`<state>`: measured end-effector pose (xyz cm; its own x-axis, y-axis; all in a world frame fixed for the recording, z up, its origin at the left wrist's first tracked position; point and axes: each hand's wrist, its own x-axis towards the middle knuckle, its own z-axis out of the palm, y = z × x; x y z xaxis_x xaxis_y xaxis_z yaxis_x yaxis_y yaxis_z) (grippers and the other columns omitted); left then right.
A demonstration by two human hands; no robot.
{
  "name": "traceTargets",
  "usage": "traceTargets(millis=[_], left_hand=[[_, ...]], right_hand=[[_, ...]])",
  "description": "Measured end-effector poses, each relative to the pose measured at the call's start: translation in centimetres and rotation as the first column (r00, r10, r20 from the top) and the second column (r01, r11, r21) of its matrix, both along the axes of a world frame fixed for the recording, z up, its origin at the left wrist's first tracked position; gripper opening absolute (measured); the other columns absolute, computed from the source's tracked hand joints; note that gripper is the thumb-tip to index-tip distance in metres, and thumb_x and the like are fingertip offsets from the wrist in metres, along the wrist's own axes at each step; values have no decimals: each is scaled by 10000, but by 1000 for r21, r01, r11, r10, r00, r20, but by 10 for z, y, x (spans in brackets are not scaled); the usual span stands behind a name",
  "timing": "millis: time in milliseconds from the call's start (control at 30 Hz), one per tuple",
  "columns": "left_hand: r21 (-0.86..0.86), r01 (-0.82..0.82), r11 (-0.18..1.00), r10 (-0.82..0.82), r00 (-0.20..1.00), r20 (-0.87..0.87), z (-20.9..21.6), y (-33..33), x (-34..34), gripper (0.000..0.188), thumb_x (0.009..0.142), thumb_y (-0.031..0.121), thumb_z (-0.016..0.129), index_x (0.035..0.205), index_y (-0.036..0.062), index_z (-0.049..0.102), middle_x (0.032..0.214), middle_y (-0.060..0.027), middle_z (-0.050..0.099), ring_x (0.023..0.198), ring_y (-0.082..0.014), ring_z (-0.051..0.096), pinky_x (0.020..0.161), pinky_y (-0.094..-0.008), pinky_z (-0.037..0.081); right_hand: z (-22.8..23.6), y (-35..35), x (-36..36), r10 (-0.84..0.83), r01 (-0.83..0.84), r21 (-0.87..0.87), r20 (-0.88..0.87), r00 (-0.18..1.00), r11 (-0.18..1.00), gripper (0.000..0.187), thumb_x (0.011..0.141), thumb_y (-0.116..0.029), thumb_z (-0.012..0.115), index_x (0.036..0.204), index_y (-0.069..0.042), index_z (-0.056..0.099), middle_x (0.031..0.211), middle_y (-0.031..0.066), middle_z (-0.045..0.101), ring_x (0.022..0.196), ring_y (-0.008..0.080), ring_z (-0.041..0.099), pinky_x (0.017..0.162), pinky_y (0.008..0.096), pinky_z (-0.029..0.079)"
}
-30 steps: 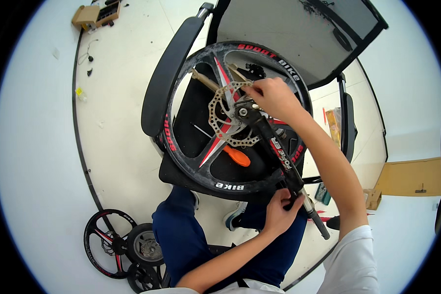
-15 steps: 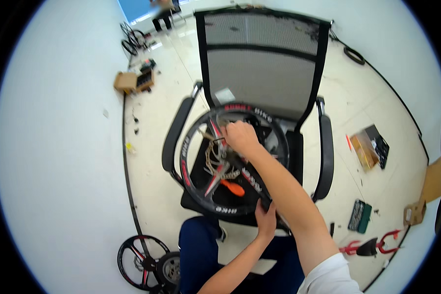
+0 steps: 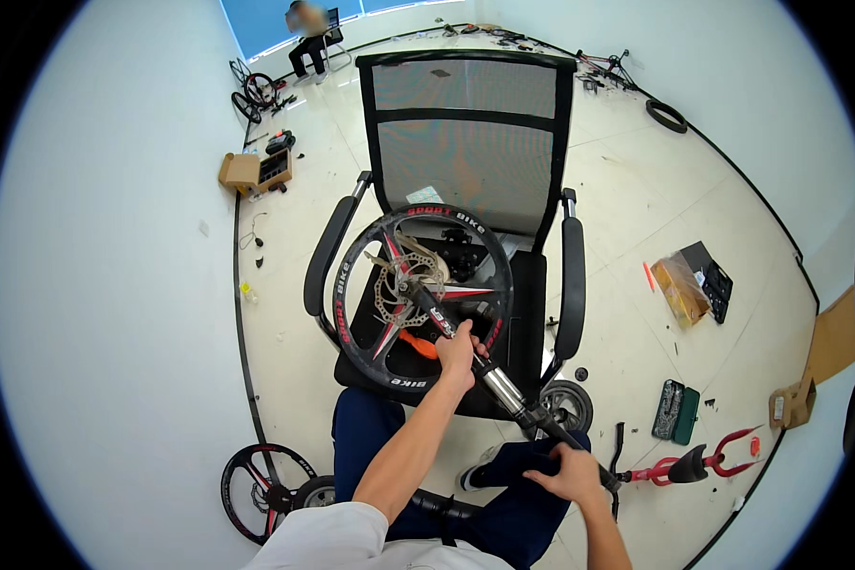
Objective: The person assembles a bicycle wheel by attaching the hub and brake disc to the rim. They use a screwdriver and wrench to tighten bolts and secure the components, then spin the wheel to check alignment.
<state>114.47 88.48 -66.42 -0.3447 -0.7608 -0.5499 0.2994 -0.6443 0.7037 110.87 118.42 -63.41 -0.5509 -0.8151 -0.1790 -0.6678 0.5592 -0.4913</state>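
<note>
A black bicycle fork point(image 3: 503, 388) with bright metal sections runs slantwise from the hub of a wheel toward my lap. My left hand point(image 3: 458, 353) is closed round its printed leg. At the fork's lower right end, my right hand point(image 3: 572, 472) lies against the dark steerer tube point(image 3: 606, 477), thumb spread away; some fingers are hidden. The black wheel point(image 3: 345, 318) with red-and-white spokes rests on the chair seat. A brake disc point(image 3: 385, 298) sits at its hub. Behind the spokes shows an orange-handled tool point(image 3: 418, 345).
The office chair point(image 3: 572, 285) has armrests on both sides. Another wheel point(image 3: 230, 484) leans at lower left. A red frame part point(image 3: 654, 472), a green tool case point(image 3: 686, 415) and an open box point(image 3: 679, 290) lie right. A person point(image 3: 309, 43) sits far back.
My right hand has left the wheel hub and moved down to the steerer tube. My left hand has shifted up onto the fork leg. The wheel has turned slightly and moved left in view.
</note>
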Motion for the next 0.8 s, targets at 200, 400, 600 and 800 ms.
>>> traceTargets(millis=[200, 400, 600, 800], left_hand=[[-166, 181, 969, -184, 983, -2, 52, 42, 26, 277, 898, 175, 639, 720, 79, 450, 579, -23, 461, 466, -159, 489, 463, -344, 439], [-306, 307, 901, -316, 948, 22, 116, 69, 52, 282, 908, 152, 620, 691, 48, 473, 537, -31, 468, 408, -151, 498, 411, -334, 432], [-500, 372, 782, -415, 909, 28, 196, 60, 78, 256, 897, 148, 643, 721, 35, 496, 543, -33, 486, 409, -144, 500, 402, -323, 431], [-738, 506, 447, -450, 840, 303, 277, 42, 127, 261, 899, 181, 649, 739, 9, 536, 501, -37, 520, 399, -123, 518, 399, -299, 419]], right_hand=[[-26, 19, 65, -125, 185, -211, 268, 955, 960, 369, 810, -329, 749, 694, -2, 622, 578, 165, 604, 571, 342, 639, 539, 394, 494], [24, 50, 65, -154, 371, -335, 527, 836, 866, 365, 846, -247, 720, 701, 11, 508, 540, 35, 429, 512, 91, 395, 482, 274, 342], [77, 58, 53, -86, 391, -517, 517, 851, 761, 306, 997, -202, 498, 771, 4, 504, 600, 5, 402, 597, 72, 361, 514, 269, 320], [188, 23, 40, -52, 127, -686, 128, 990, 717, 287, 993, -194, 505, 794, 13, 524, 578, 45, 426, 571, 88, 369, 507, 281, 328]])
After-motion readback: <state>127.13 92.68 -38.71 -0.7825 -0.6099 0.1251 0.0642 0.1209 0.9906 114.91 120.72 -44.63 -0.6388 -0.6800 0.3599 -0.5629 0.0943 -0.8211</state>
